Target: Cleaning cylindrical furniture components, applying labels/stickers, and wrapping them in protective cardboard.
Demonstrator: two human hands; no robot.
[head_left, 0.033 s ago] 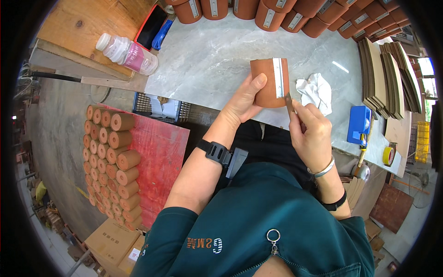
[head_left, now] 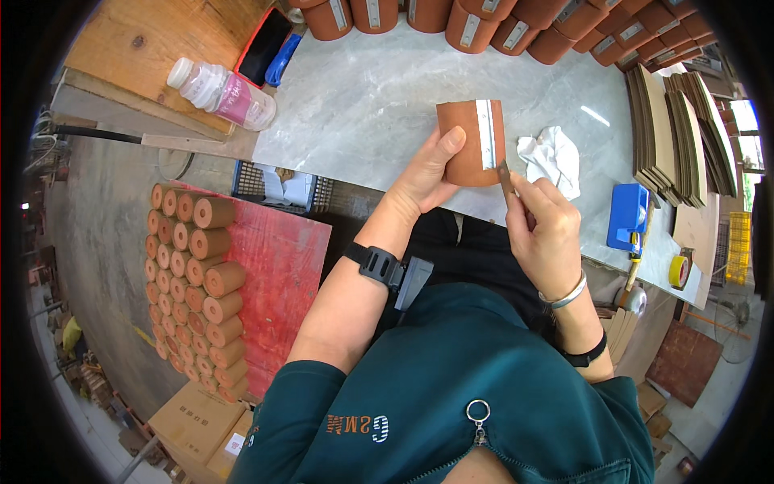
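Note:
My left hand [head_left: 433,165] is wrapped round a reddish-brown cylinder [head_left: 463,149] just above the table's front edge, thumb on its side. A pale metal strip [head_left: 485,133] with small holes runs along the cylinder's side. In my right hand [head_left: 542,230] is a thin, narrow blade-like tool [head_left: 505,176], whose tip meets the cylinder near the lower end of the strip. Most of the tool's handle is hidden by my fingers. A crumpled white cloth [head_left: 550,161] lies on the table to the right of the cylinder.
Along the back of the grey table [head_left: 363,105] stand several similar brown cylinders [head_left: 472,31]. Cardboard stacks [head_left: 653,129], a blue tape dispenser [head_left: 625,216] and a yellow tape roll [head_left: 678,272] are at right. A plastic bottle [head_left: 222,95] lies left. Stacked clay-coloured cylinders [head_left: 224,278] rest on a red board [head_left: 286,266].

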